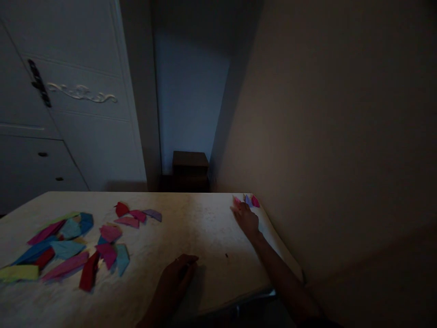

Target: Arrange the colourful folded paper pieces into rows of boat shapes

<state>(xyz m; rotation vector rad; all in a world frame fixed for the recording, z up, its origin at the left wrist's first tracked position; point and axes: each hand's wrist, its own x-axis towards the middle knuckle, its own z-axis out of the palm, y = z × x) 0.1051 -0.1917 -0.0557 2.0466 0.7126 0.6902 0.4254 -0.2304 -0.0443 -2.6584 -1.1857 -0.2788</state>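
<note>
At the far right corner of the table, my right hand (247, 219) has its fingers closed on a small pink folded piece (236, 200), thin paper or cloth. Just beyond its fingers lie a lilac folded piece (248, 200) and a magenta one (255, 201), side by side. My left hand (175, 279) rests near the table's front edge, fingers loosely curled, thumb apart, with nothing visible in it. To its left, several folded pieces lie loose, among them a red strip (89, 272), a light blue one (122, 259) and a magenta one (107, 255).
The pale table (205, 237) meets a plain wall (324, 127) on the right. More coloured pieces (64, 264) are heaped at the left. A tiny dark scrap (226, 255) lies between my hands. Behind stand a white cupboard (92, 141) and a brown box (190, 159).
</note>
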